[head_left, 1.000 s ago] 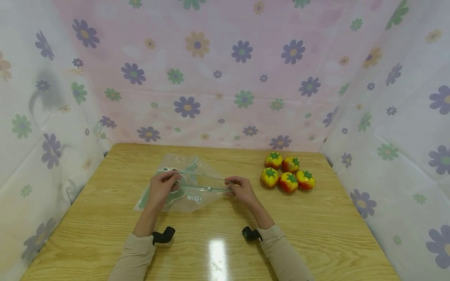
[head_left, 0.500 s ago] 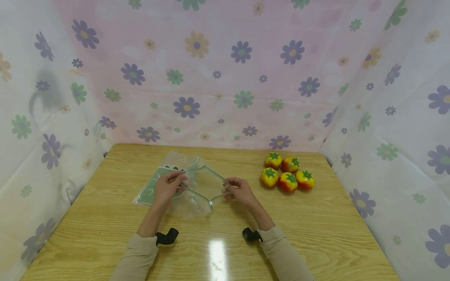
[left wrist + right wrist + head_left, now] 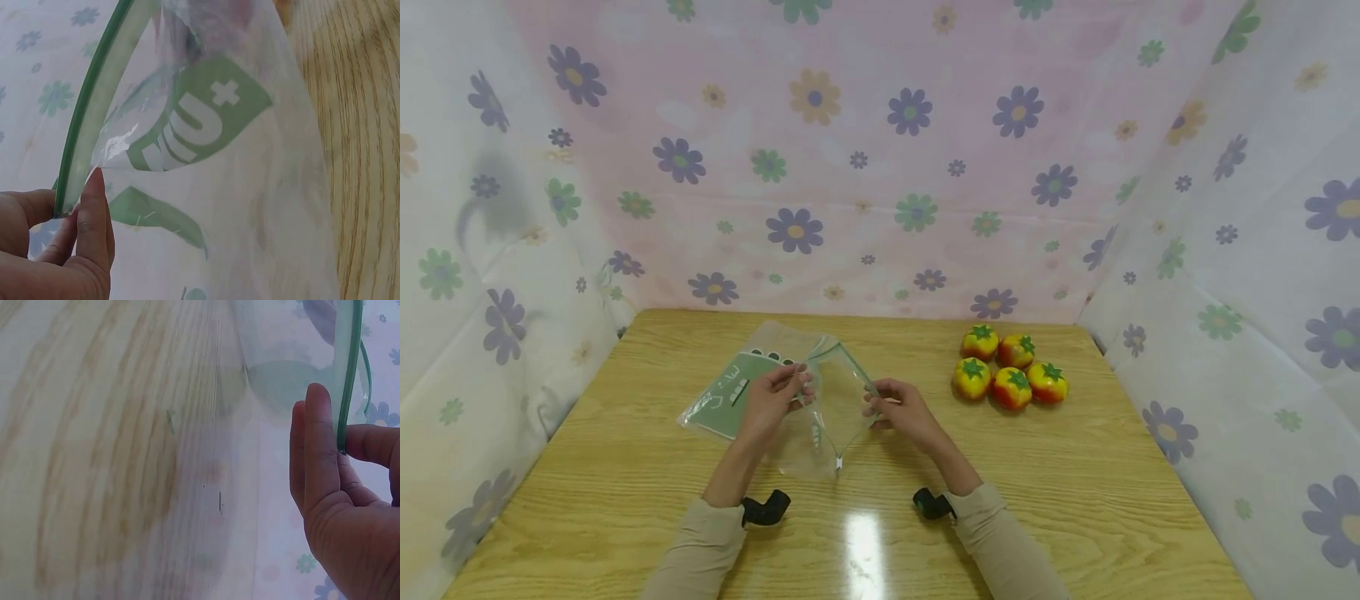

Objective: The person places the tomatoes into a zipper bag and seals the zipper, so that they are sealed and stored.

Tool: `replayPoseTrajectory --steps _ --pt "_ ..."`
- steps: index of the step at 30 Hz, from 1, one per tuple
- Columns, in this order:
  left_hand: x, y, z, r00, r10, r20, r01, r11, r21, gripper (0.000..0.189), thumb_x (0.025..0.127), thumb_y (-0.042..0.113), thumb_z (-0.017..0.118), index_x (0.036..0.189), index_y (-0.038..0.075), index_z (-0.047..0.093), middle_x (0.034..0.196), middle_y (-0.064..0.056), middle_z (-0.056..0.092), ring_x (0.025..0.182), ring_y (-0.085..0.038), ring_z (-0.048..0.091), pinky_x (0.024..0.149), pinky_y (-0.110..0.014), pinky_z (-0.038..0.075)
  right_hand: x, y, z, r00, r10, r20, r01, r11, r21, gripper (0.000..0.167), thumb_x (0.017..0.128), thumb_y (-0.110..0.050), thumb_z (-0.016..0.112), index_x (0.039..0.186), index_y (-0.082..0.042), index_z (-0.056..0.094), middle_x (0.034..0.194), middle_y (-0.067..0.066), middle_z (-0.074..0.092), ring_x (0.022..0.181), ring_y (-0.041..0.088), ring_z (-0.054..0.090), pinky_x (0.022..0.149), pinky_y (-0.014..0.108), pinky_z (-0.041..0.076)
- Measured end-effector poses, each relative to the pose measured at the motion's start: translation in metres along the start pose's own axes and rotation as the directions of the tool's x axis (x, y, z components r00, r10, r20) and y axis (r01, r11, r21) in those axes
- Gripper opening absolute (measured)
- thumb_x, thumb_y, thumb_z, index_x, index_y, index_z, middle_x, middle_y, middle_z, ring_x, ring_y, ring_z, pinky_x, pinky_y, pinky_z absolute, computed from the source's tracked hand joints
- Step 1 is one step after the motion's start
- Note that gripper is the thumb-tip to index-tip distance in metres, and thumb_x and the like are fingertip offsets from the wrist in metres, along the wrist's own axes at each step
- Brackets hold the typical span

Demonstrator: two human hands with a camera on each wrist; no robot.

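- The clear bag (image 3: 797, 440) is gaping over the table (image 3: 1075, 500), left of five fruits (image 3: 1011, 388).
- The left hand (image 3: 771, 402) is pinching one end of its green rim (image 3: 79, 106).
- The right hand (image 3: 908, 413) is pinching the other.

The plastic bag (image 3: 219, 131) and wood-grained table (image 3: 1090, 475) look glossy.

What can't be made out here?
Head: part of the green print on the clear plastic zip bag, behind the left hand.
Head: undersides of five red-and-yellow round fruits with green leafy tops, hidden by their own bodies.
Left wrist: start of the white lettering, distorted by a fold.
Right wrist: base of the right hand, cut off by the frame edge.
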State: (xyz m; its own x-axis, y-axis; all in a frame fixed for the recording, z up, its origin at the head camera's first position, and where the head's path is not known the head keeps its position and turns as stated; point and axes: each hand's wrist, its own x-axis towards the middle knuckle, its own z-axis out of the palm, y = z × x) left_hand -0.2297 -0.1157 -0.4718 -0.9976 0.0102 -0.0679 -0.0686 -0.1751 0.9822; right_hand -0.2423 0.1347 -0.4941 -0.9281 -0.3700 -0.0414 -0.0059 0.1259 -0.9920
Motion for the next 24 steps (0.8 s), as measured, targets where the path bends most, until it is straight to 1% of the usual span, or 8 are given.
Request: replayPoseTrajectory --steps 4,6,9,12,14,19,22,24 --pt "0.001 -0.003 0.003 1.0 0.007 0.0 -0.007 1.0 -0.021 0.043 0.103 0.001 0.057 0.143 -0.012 0.046 0.14 -0.026 0.057 0.085 -0.003 0.069 0.08 -0.02 0.062 0.0 0.001 0.002 1.0 0.001 0.002 -0.001 1.0 -0.006 0.03 0.105 -0.002 0.053 0.131 0.012 0.055 0.122 0.028 0.06 0.092 0.018 0.069 0.079 0.037 0.066" --pt "0.001 -0.005 0.004 1.0 0.008 -0.008 -0.009 0.999 -0.044 0.043 0.102 -0.003 0.057 0.143 -0.012 0.046 0.14 -0.027 0.057 0.09 -0.004 0.069 0.08 -0.019 0.062 0.0 0.002 0.002 1.0 0.001 0.003 -0.001 1.0 -0.008 0.03 0.105 -0.002 0.053 0.131 0.013 0.055 0.122 0.028 0.06 0.094 0.019 0.07 0.079 0.037 0.066" --pt "0.002 -0.007 0.006 1.0 0.014 -0.017 -0.015 0.997 -0.074 0.044 0.1 -0.006 0.057 0.142 -0.013 0.046 0.131 -0.022 0.063 0.093 -0.005 0.07 0.079 -0.019 0.062 -0.001 0.005 0.002 1.0 0.004 0.008 -0.004 1.0 -0.007 0.031 0.104 -0.003 0.054 0.131 0.013 0.054 0.124 0.029 0.059 0.097 0.024 0.07 0.08 0.04 0.066" --pt "0.003 -0.008 0.008 0.999 0.015 -0.033 -0.019 0.994 -0.111 0.043 0.099 -0.008 0.058 0.14 -0.015 0.047 0.119 -0.013 0.068 0.088 -0.007 0.07 0.077 -0.02 0.063 -0.002 0.006 0.001 1.0 0.01 0.012 -0.01 1.0 -0.003 0.031 0.105 -0.004 0.053 0.131 0.013 0.053 0.123 0.031 0.058 0.1 0.029 0.069 0.083 0.045 0.065" --pt "0.004 -0.009 0.009 0.999 0.02 -0.041 -0.025 0.992 -0.122 0.041 0.099 -0.009 0.058 0.138 -0.016 0.048 0.114 -0.009 0.069 0.085 -0.007 0.07 0.077 -0.021 0.063 -0.003 0.005 0.001 1.0 0.016 0.009 -0.016 1.0 -0.005 0.032 0.106 -0.007 0.053 0.132 0.013 0.054 0.122 0.031 0.058 0.1 0.03 0.069 0.084 0.046 0.065" --pt "0.005 -0.009 0.011 0.998 0.024 -0.056 -0.031 0.993 -0.111 0.038 0.099 -0.009 0.057 0.136 -0.016 0.05 0.113 -0.008 0.069 0.084 -0.007 0.07 0.078 -0.022 0.064 -0.006 0.004 -0.001 0.999 0.037 -0.031 -0.037 0.999 -0.004 0.035 0.107 -0.01 0.051 0.135 0.011 0.053 0.125 0.031 0.057 0.097 0.026 0.068 0.083 0.045 0.065" --pt "0.006 -0.01 0.012 0.998 0.016 -0.066 -0.023 0.995 -0.101 0.038 0.099 -0.009 0.057 0.136 -0.015 0.05 0.111 -0.007 0.07 0.084 -0.006 0.07 0.077 -0.022 0.064 -0.008 0.005 -0.004 0.997 0.038 -0.073 -0.038 0.999 -0.001 0.035 0.108 -0.01 0.05 0.137 0.009 0.053 0.13 0.03 0.057 0.097 0.026 0.069 0.082 0.047 0.065" --pt "0.006 -0.01 0.012 0.997 0.009 -0.073 -0.017 0.995 -0.101 0.039 0.099 -0.009 0.057 0.136 -0.015 0.05 0.109 -0.006 0.07 0.083 -0.006 0.07 0.077 -0.022 0.064 -0.009 0.005 -0.006 0.993 0.029 -0.117 -0.03 1.0 -0.002 0.033 0.108 -0.01 0.049 0.136 0.007 0.055 0.129 0.028 0.058 0.097 0.027 0.069 0.083 0.048 0.065"
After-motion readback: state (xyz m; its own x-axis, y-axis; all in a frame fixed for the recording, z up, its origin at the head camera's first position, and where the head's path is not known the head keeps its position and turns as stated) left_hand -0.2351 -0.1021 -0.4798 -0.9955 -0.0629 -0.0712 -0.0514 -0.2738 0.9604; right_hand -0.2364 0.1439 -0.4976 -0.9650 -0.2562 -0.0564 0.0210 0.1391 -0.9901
